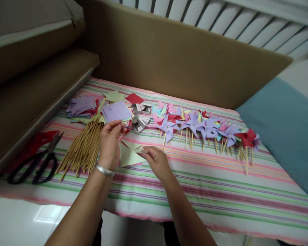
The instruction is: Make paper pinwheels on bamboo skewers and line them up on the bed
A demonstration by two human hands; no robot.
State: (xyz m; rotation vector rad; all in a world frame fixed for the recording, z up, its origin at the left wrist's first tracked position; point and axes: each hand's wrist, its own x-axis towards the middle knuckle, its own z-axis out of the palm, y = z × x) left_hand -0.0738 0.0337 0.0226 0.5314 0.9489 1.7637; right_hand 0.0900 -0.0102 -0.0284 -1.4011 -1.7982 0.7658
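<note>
My left hand (111,141), with a silver bracelet at the wrist, is closed on the near edge of a stack of coloured paper squares (116,111), lavender on top. To its right, my right hand (156,160) pinches at the right corner of pale yellow-green cut paper squares (129,157) lying on the cloth. A dark red bit of paper shows by its fingertips; how many sheets it grips I cannot tell. Beside my left hand lies a bundle of thin wooden sticks (80,150). Small grey-and-white boxes (140,122) sit just beyond both hands.
Finished paper pinwheels (193,124) on sticks lie in a row to the right. Black-handled scissors (45,157) lie at left near red paper (33,147). More paper squares (80,106) are piled behind the sticks. A striped cloth (220,191) covers the surface; a brown board (182,58) stands behind.
</note>
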